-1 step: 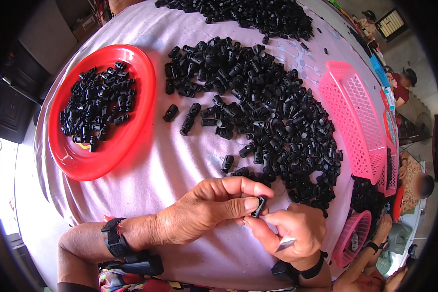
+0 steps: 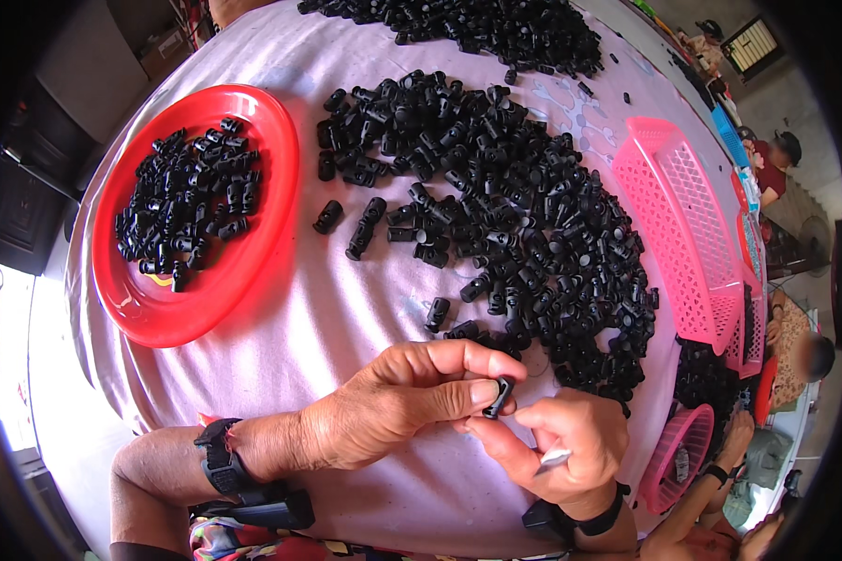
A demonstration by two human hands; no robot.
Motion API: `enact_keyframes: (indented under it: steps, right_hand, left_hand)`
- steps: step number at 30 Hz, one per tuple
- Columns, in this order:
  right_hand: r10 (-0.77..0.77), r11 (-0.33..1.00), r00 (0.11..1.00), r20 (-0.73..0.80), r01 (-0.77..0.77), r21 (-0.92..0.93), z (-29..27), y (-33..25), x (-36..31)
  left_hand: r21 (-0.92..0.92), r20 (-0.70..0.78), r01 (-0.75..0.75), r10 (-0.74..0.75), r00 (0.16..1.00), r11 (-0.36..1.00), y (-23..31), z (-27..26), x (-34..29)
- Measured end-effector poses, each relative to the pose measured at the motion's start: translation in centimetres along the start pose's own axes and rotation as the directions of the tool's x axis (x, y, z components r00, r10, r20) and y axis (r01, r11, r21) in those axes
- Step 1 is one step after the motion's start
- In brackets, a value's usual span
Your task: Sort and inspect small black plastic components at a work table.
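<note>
Between thumb and fingertips, my left hand (image 2: 393, 402) pinches a small black plastic cord lock (image 2: 498, 397). My right hand (image 2: 561, 449) is curled up close beside it, its thumb near the cord lock's lower end. From that fist sticks out a flat, pale, shiny piece (image 2: 554, 458), its kind unclear since the fingers hide the rest. Beyond both hands spreads a big pile of black cord locks (image 2: 496, 206), several lying loose at its left side. A red round plate (image 2: 285, 187) at the left carries more of them.
Another black heap (image 2: 505, 33) lies at the far end of the pink cloth (image 2: 346, 309). Pink perforated baskets (image 2: 678, 224) and a round pink basket (image 2: 674, 458) stand at the right. Near the right edge, a co-worker's arm (image 2: 734, 449) reaches in. Other people sit farther off.
My right hand has turned very slightly, and the pale piece in it has tilted a little. My left hand and the cord lock keep their place.
</note>
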State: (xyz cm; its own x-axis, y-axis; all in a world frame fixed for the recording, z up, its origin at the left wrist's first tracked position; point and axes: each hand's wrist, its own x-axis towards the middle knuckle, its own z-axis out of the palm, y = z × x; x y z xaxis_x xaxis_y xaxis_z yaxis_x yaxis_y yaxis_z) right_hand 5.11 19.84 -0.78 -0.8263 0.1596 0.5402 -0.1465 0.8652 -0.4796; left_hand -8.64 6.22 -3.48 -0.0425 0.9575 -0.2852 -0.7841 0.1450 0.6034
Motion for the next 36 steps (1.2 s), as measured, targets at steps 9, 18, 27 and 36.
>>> enact_keyframes:
  steps: [9, 18, 27, 36]
  right_hand:
    - [0.314, 0.945, 0.930, 0.190, -0.325, 0.028, 0.04, 0.17, -0.08]
    - [0.334, 0.942, 0.904, 0.265, -0.322, -0.090, -0.42, -0.04, 0.15]
    - [0.321, 0.946, 0.923, 0.214, -0.301, -0.121, -0.04, 0.16, -0.13]
    - [0.327, 0.944, 0.923, 0.204, -0.307, -0.122, 0.01, 0.22, -0.23]
  left_hand:
    - [-0.004, 0.050, -0.004, 0.004, 0.999, 1.000, -0.09, -0.02, 0.15]
    - [-0.029, 0.038, 0.008, -0.007, 0.999, 1.000, -0.06, 0.10, 0.06]
    - [-0.014, 0.046, -0.015, 0.015, 0.999, 1.000, -0.23, -0.01, 0.12]
    - [-0.014, 0.025, -0.020, 0.020, 0.999, 1.000, -0.14, 0.15, 0.05]
